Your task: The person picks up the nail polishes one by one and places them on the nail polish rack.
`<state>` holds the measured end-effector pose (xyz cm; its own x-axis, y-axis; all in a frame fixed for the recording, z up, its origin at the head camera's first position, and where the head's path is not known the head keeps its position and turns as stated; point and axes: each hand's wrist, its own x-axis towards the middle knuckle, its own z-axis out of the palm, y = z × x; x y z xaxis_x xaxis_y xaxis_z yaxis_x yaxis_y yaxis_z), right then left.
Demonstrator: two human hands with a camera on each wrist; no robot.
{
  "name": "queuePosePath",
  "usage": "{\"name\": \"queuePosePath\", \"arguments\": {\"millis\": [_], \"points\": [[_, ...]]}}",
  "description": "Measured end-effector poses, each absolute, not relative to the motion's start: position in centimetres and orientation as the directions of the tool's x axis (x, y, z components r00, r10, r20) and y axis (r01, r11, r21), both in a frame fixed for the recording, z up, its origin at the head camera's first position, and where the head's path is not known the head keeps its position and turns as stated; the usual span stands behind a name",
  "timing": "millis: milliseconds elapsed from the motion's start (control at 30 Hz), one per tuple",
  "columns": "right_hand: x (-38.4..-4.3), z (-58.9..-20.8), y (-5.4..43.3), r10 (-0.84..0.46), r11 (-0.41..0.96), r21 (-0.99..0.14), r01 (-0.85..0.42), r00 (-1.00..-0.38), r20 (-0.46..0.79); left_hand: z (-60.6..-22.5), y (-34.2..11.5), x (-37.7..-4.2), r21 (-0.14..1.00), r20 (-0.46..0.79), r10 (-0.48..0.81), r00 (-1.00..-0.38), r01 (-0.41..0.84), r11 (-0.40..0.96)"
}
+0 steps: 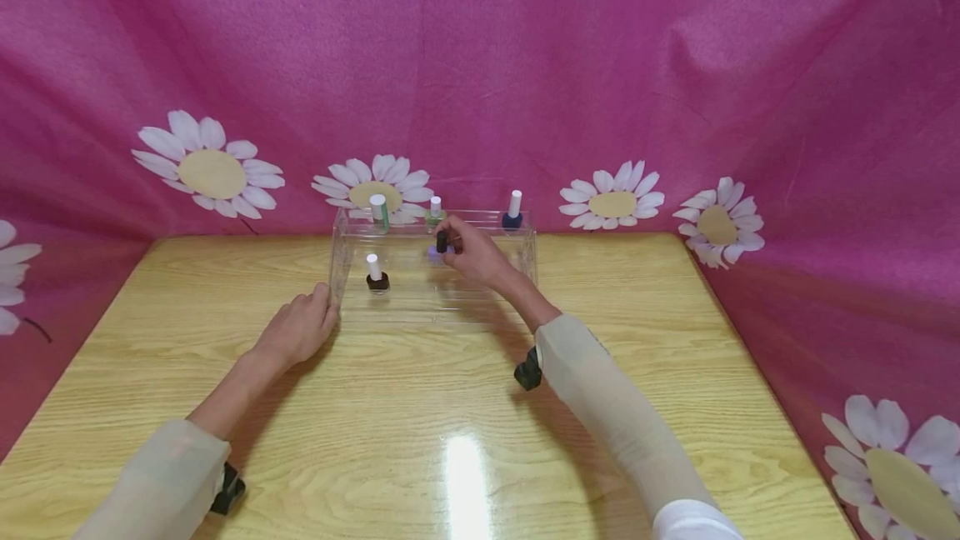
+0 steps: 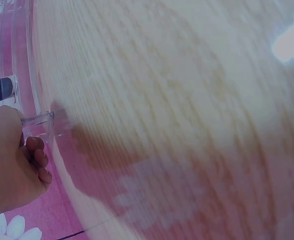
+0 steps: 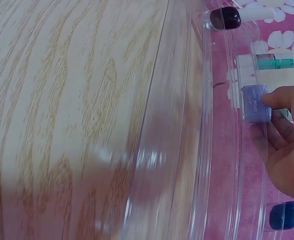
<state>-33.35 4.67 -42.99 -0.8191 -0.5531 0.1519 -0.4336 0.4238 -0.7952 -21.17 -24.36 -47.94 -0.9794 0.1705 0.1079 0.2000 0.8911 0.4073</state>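
A clear stepped plastic rack (image 1: 337, 257) stands at the back of the table. My left hand (image 1: 298, 328) grips its left side panel, fingers curled in the left wrist view. Over the rack's middle, my right hand (image 1: 477, 255) holds a lavender nail polish bottle (image 3: 255, 104) with a black cap (image 1: 441, 242), pinching it between thumb and fingers. A dark nail polish bottle (image 1: 378, 282) with a white cap sits on a lower tier at left. Higher up are a green-marked white-capped bottle (image 1: 379, 213), a pale green bottle (image 1: 434, 217) and a navy bottle (image 1: 513, 221).
The wood-grain table (image 1: 390, 440) reaches toward me, with a bright light reflection at its front. A pink cloth (image 1: 480, 65) printed with daisies hangs behind and along both sides. Dark wrist cameras (image 1: 528, 369) sit under both forearms.
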Motion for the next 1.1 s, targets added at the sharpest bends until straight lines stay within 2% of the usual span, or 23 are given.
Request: {"name": "queuePosePath", "arguments": {"millis": [433, 600, 833, 1100], "points": [[-33.1, -42.3, 6.6, -0.535, 0.475, -0.77, -0.426, -0.835, 0.132, -47.4, -24.2, -21.1, 0.404, 0.088, 0.167, -0.982, 0.189, 0.895], [-32.7, -41.6, 7.9, -0.539, 0.472, -0.754, -0.456, -0.826, 0.162, -47.3, -24.3, -21.2, 0.395, 0.075, 0.17, -0.983, 0.186, 0.9], [-31.9, -40.8, 9.8, -0.541, 0.479, -0.715, -0.509, -0.813, 0.217, -47.0, -24.8, -21.2, 0.439, 0.04, 0.144, -0.989, 0.146, 0.887], [-31.5, -40.8, 12.0, -0.517, 0.503, -0.694, -0.516, -0.823, 0.237, -46.3, -24.9, -21.0, 0.412, -0.021, 0.119, -0.993, 0.1, 0.905]]}}
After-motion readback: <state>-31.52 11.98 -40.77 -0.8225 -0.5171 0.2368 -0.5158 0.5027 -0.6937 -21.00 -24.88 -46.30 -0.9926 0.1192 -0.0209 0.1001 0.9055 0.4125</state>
